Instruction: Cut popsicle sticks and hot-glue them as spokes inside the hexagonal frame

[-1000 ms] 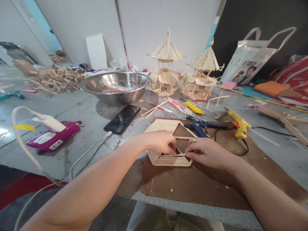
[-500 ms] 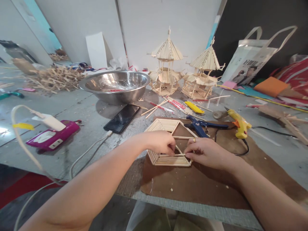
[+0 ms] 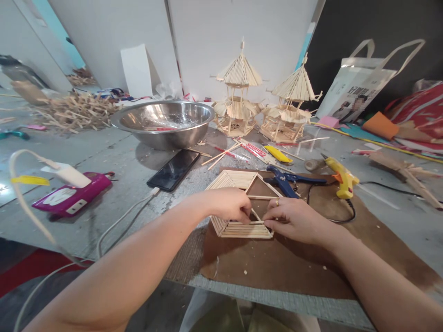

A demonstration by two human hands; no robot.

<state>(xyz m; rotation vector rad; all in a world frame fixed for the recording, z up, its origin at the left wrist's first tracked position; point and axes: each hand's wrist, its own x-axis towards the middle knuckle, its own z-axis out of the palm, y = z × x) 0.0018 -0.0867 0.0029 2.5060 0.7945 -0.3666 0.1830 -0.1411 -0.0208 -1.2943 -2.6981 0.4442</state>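
Note:
A hexagonal frame of pale sticks (image 3: pixel 242 230) lies flat on a brown mat (image 3: pixel 256 269), its left, upper-left and near sections filled with rows of sticks. Over its middle, the bent fingers of my left hand (image 3: pixel 233 205) press on a thin stick at the near section. My right hand (image 3: pixel 290 219), with a ring on one finger, pinches the same stick's right end between thumb and fingertips. Blue cutters (image 3: pixel 285 182) lie just behind the frame. Farther right is a yellow glue gun (image 3: pixel 341 177) with a black cord.
A steel bowl (image 3: pixel 162 121), a phone (image 3: pixel 175 170) and a purple power strip (image 3: pixel 71 196) are on the left. Two stick pavilions (image 3: pixel 238 108) stand at the back. Loose sticks (image 3: pixel 223 154) and a yellow knife (image 3: pixel 278 154) lie before them. A white bag (image 3: pixel 353 87) is back right.
The whole view has shifted slightly, so everything appears a little farther left. Both hands keep nearly the same pose on the frame.

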